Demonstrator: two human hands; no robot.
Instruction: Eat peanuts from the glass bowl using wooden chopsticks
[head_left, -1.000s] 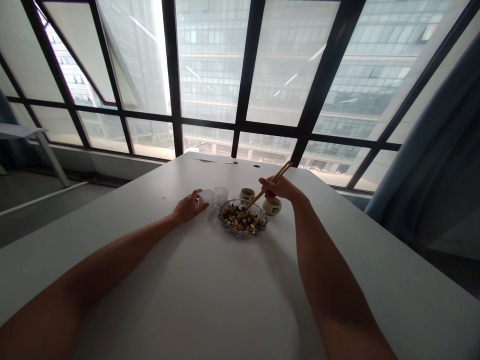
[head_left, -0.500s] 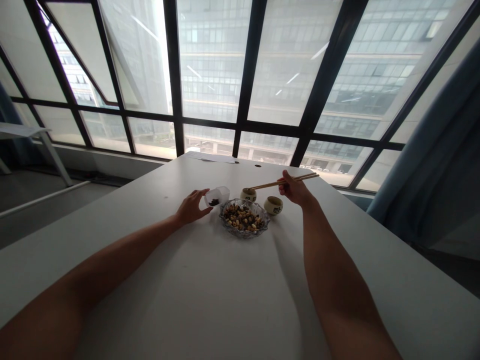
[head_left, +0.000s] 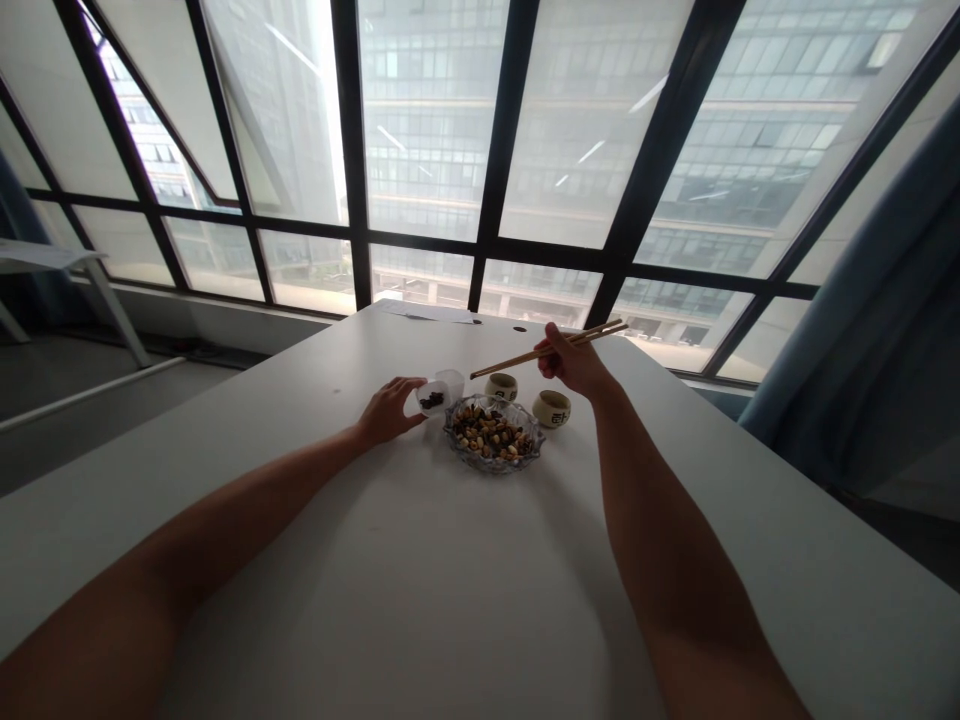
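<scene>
My left hand [head_left: 391, 408] grips a small clear plastic cup [head_left: 431, 399] and tilts it toward me; dark bits lie inside. A second clear cup [head_left: 452, 381] stands right behind it. Beside them sits a glass dish [head_left: 493, 436] full of mixed beans. My right hand [head_left: 568, 362] is closed on a pair of wooden chopsticks [head_left: 525, 355], held nearly level above the table, tips pointing left over the cups. Two small beige ceramic cups stand behind the dish, one [head_left: 501, 385] at the middle and one [head_left: 552, 408] under my right hand.
All of this lies on a white table [head_left: 420, 580] that ends near a wall of large windows with black frames [head_left: 491, 150]. A paper sheet [head_left: 420, 313] lies at the far edge. A blue curtain [head_left: 877, 330] hangs at right, another table [head_left: 45, 262] stands at left.
My right hand lifted the chopsticks out of the dish and swung them level, tips now left. My left hand tipped the clear cup, showing dark bits inside.
</scene>
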